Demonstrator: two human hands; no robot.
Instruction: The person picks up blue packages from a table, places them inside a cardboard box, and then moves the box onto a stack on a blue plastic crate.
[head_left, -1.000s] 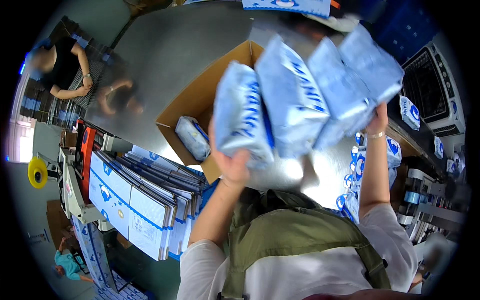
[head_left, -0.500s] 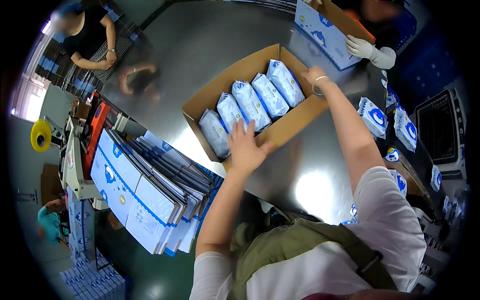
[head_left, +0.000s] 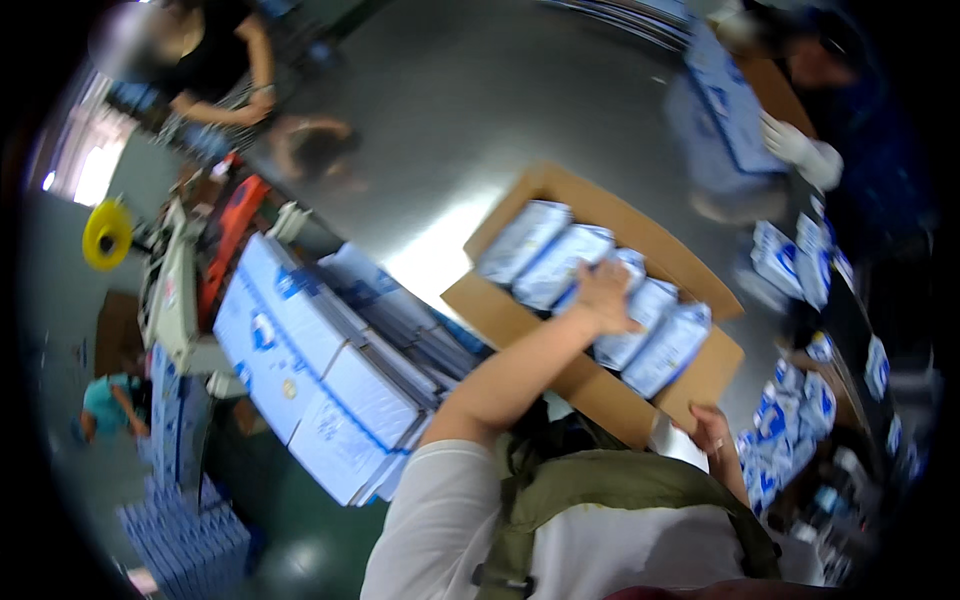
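An open-topped brown cardboard box [head_left: 620,425] stands turned on the table in front of me. Inside it is a row of several white-and-blue soft packs [head_left: 567,265], which look like wet wipes. My left hand [head_left: 603,298] reaches over the near wall and lies on the middle packs, its fingers spread. At the box's near right corner, my right hand [head_left: 712,432] grips the cardboard, with part of the hand and the wrist blurred.
A stack of flattened white-and-blue cartons [head_left: 310,375] leans at the left, by a machine with an orange part [head_left: 232,240]. Loose packs [head_left: 785,430] pile at the right. A co-worker's gloved hand [head_left: 800,150] holds another box [head_left: 730,95] across the metal table [head_left: 440,110].
The box has turned clockwise and come nearer to me. My right hand has moved from its far right corner to the near right one. My left hand has moved onto the middle packs.
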